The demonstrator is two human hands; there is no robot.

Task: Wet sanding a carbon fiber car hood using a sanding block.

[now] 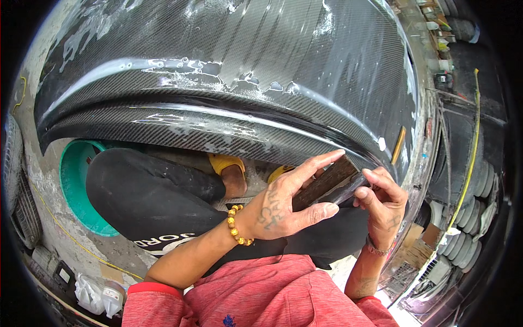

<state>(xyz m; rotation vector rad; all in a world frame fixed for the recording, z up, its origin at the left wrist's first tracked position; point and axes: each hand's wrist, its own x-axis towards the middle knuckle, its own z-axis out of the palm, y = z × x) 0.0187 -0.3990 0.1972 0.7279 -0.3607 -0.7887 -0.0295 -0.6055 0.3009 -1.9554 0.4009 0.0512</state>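
My left hand (278,212), with a bead bracelet, grips a dark brown wooden block (327,179) at the lower edge of a glossy carbon-fibre panel (234,38). Its fingers reach over the block, with the thumb along the near side. A dark strip (344,192), perhaps a sheet, lies along the block. My right hand (384,204) has curled fingers pinched at the right end of that strip. The panel has pale patches and a long curved ridge. A thin wooden stick (399,144) rests on it at the right.
My crossed legs, in black trousers, are below the panel beside a teal round tub (76,196). Tyres (24,207) stand at the left, with plastic bottles (111,300) below them. Stacked pads (460,245), hoses and assorted supplies line the right side.
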